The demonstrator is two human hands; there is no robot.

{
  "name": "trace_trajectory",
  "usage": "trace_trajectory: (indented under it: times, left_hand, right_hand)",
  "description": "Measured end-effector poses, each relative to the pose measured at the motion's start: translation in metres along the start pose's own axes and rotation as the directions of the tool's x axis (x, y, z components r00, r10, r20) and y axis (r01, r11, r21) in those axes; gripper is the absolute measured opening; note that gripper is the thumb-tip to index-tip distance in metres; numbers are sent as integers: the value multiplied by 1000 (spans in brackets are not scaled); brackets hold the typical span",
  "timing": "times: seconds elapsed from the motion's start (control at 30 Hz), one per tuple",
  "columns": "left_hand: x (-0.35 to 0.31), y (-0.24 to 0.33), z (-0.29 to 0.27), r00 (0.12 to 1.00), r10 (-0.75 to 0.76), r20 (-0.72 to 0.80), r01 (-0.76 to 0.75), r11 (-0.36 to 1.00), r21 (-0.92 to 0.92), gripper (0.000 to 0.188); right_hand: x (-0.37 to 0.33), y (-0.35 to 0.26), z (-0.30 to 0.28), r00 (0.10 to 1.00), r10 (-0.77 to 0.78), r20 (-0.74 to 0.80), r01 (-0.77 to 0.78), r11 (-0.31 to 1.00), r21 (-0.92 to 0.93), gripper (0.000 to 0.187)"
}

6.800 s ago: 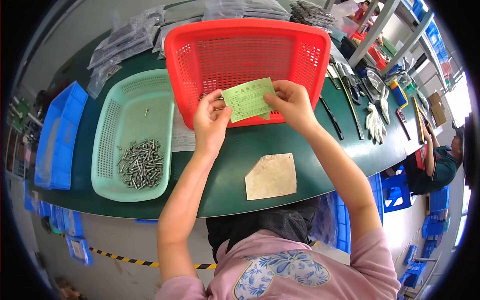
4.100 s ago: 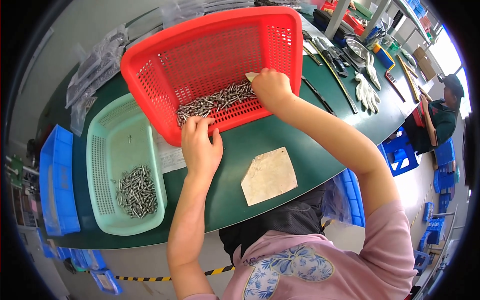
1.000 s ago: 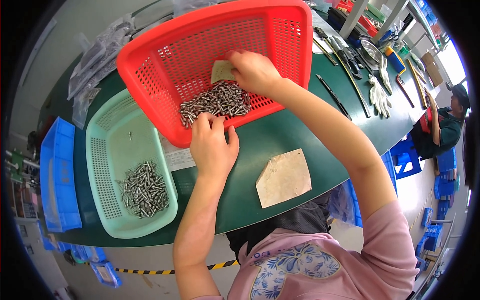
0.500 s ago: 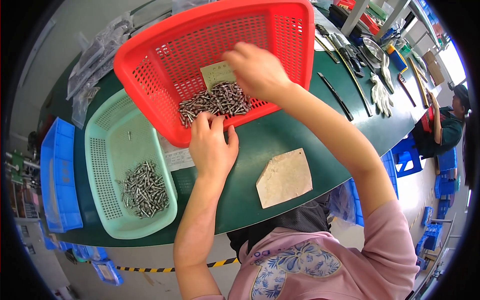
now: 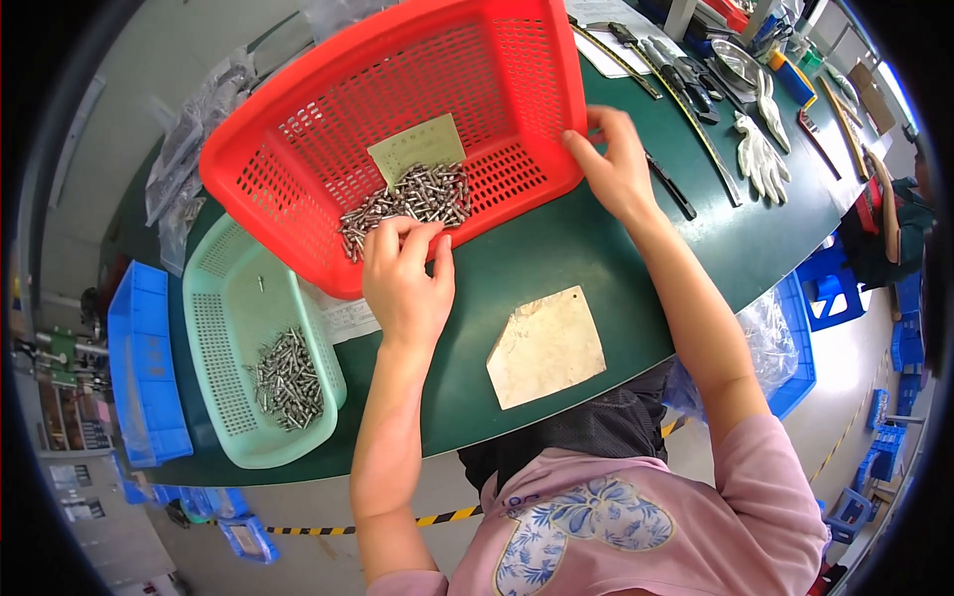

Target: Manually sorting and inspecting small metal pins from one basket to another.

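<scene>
A red plastic basket (image 5: 532, 149) with slotted walls leans toward me, its lower left corner overlapping a mint-green basket (image 5: 214, 402). Small metal pins or screws (image 5: 427, 194) lie heaped in the red basket, with a yellow-green paper slip (image 5: 417, 147) behind them. My left hand (image 5: 405, 273) is closed over the near rim, its fingertips hidden beside the heap. At the right end, my right hand (image 5: 618, 164) grips the rim, thumb inside and fingers behind. Another pile of metal pieces (image 5: 288, 382) lies in the mint-green basket, with one piece apart from it.
A cream, cut-cornered board (image 5: 547, 348) lies on the green table (image 5: 467, 382) near me. Farther right are a black pen-like tool (image 5: 671, 186), a steel ruler, white gloves (image 5: 760, 159) and calipers. Blue bins (image 5: 149, 368) flank the table; a person stands at far right.
My right hand has left the inside of the red basket and moved right onto its right rim. My left hand stays at the near rim. The whole view has shifted slightly.
</scene>
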State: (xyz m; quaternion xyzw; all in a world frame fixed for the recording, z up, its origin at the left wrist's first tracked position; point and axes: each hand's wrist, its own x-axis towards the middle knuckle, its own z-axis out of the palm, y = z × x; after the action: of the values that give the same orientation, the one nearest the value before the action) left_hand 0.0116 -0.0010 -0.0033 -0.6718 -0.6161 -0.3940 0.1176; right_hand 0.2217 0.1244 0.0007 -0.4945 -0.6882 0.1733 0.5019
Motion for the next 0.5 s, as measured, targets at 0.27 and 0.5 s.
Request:
trace_trajectory:
  times: [0.27, 0.5]
  left_hand:
    - [9, 1, 5, 995, 23, 96, -39, 985, 169, 14]
    - [19, -2, 2, 980, 47, 193, -68, 992, 104, 11]
  right_hand:
    - [-6, -3, -10, 990, -90, 110, 118, 949, -291, 23]
    - [-6, -10, -18, 991, -90, 103, 117, 946, -302, 24]
